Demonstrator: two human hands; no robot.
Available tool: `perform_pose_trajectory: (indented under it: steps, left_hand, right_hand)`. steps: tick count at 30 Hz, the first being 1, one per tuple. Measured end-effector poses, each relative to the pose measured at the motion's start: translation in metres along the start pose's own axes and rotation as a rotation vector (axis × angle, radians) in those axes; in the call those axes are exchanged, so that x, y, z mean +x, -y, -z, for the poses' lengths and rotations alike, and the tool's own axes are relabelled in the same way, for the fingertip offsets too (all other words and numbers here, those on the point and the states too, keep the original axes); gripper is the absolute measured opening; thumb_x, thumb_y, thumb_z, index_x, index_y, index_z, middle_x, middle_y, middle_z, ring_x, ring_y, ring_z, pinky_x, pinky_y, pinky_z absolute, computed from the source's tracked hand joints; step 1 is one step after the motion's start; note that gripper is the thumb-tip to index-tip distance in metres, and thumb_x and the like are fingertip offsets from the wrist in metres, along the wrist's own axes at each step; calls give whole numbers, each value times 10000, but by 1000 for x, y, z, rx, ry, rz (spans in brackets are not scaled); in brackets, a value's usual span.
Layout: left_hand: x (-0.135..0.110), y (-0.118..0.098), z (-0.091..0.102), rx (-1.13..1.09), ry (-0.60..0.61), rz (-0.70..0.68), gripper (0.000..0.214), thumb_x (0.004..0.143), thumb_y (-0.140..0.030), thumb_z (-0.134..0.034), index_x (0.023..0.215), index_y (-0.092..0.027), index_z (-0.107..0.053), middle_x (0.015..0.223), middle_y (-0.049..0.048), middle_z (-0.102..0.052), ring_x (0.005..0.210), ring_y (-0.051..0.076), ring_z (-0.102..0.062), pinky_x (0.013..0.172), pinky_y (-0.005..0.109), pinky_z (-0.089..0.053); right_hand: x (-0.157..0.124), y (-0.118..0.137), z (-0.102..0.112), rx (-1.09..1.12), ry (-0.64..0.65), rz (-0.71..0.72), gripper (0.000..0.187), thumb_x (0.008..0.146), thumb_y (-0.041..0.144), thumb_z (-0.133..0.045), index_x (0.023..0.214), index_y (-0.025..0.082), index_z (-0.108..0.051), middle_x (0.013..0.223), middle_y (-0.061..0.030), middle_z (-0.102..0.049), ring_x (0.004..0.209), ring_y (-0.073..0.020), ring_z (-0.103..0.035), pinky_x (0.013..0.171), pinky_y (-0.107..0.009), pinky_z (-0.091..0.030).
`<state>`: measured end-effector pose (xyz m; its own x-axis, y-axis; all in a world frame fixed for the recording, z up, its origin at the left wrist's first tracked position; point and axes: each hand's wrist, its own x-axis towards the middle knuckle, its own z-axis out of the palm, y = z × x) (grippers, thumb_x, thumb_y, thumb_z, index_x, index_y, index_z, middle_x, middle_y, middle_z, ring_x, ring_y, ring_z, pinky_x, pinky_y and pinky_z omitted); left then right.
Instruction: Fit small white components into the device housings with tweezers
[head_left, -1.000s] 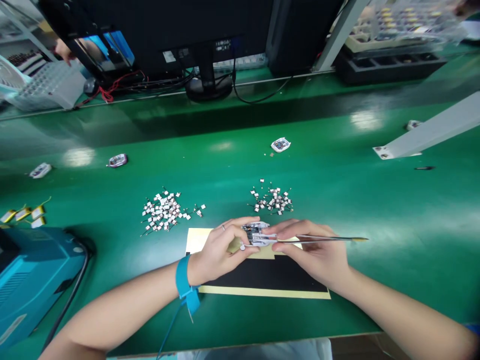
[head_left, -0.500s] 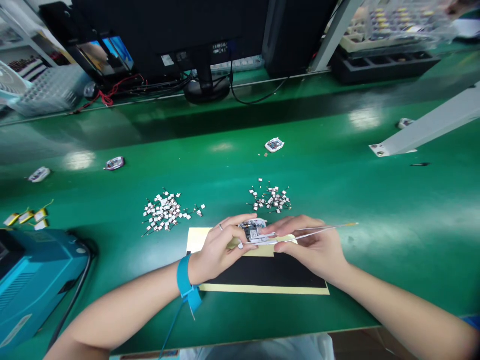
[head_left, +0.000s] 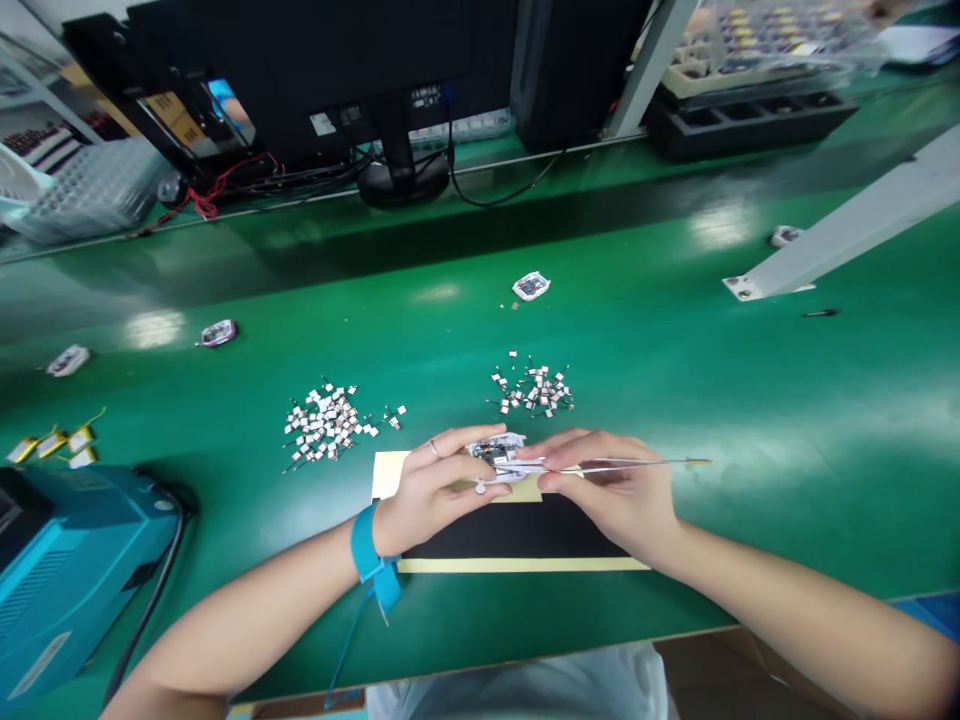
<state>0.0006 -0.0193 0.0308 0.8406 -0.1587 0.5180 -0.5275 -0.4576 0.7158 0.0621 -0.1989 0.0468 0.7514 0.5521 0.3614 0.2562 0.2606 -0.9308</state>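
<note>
My left hand (head_left: 427,492), with a ring on one finger and a blue strap round its wrist, is closed around the edge of a small white housing (head_left: 517,442) with a circuit board inside. A small round white piece (head_left: 481,487) shows by my left thumb. In my right hand (head_left: 626,490) the thumb and fingers pinch a pair of tweezers (head_left: 664,463), whose joined end points right. The tips reach over the circuit board; whether they grip anything I cannot make out. Both hands are above a black mat (head_left: 517,530) with pale yellow edges.
Two piles of small wired parts, a left pile (head_left: 330,425) and a right pile (head_left: 544,388), lie beyond the mat. More housings, like the white one (head_left: 532,286), sit farther back. A teal machine (head_left: 82,580) stands left; a grey metal post (head_left: 847,225) slants in at right.
The prongs of the tweezers have come closer together, and the tool has turned to lie more level. The housing is tilted slightly differently in my left hand. The whole view has shifted a little.
</note>
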Motion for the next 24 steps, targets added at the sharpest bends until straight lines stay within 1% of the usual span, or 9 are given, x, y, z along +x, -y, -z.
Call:
perform_pose_trajectory:
  steps: [5, 12, 16, 24]
  left_hand:
    - [-1, 3, -1, -108, -18, 41, 145, 687, -185, -660, 771, -133, -554, 1064, 136, -599, 938, 196, -603, 760, 310, -523]
    - [-8, 7, -2, -185, -35, 69, 228, 644, -174, -698, 814, -135, -551, 1058, 122, -605, 934, 191, -605, 771, 303, -522]
    - [-8, 7, -2, -197, -21, 78, 240, 626, -148, -710, 810, -134, -555, 1067, 116, -601, 935, 179, -603, 787, 283, -513]
    - [-8, 7, -2, -215, -15, 69, 242, 628, -136, -708, 817, -130, -557, 1073, 129, -595, 923, 185, -607, 772, 283, -518]
  right_hand:
    - [0, 3, 5, 6, 85, 39, 314, 683, 21, -643, 878, 267, -627, 882, 20, -656, 812, -144, -625, 734, -278, -535]
    - [0, 2, 9, -34, 210, 98, 386, 688, -42, -606, 935, 253, -630, 964, 12, -636, 873, -147, -612, 794, -287, -525]
    - [1, 2, 9, -54, 224, 114, 400, 686, -50, -603, 956, 245, -623, 982, 3, -630, 890, -148, -607, 797, -283, -528]
    - [-1, 3, 6, -48, 188, 151, 386, 679, -65, -600, 947, 211, -625, 959, -17, -640, 865, -154, -616, 768, -284, -543]
